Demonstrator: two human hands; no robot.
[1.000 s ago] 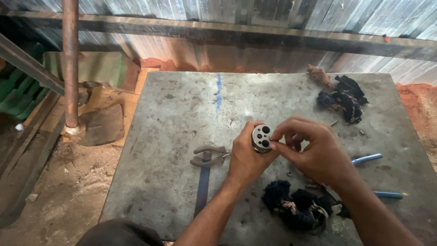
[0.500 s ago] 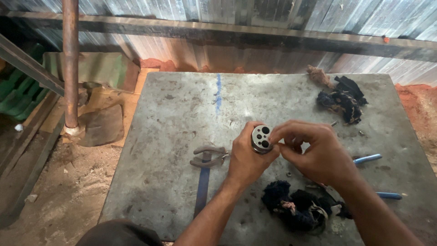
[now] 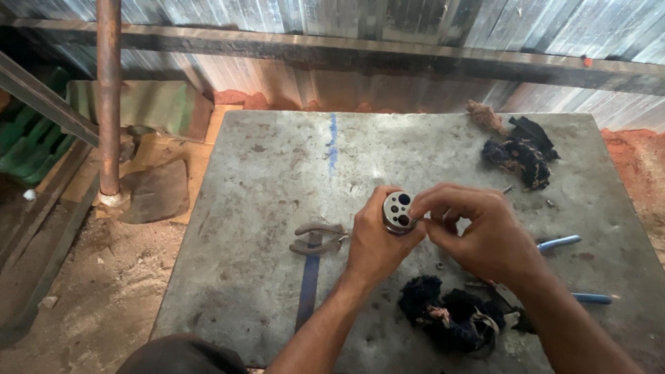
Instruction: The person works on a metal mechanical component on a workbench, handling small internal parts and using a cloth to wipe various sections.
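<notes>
On your worktop [image 3: 263,173], rusty pliers [image 3: 317,237] lie left of your hands, a dark rag [image 3: 450,318] sits just below them, and blue-handled pliers [image 3: 564,242] lie partly hidden behind your right wrist. Your left hand [image 3: 374,242] clenches a round metal part with holes [image 3: 398,211], raised over the worktop's middle; your right hand [image 3: 485,235] pinches at its rim.

— What is found around the left hand [image 3: 374,242]?
— Pliers [image 3: 316,238] are laid just left of it on the table [image 3: 242,277]; a rag [image 3: 450,318] is placed nearer the body.
— And farther off?
— Another rag [image 3: 521,151] is set far right, beyond the right hand [image 3: 485,235].
</notes>
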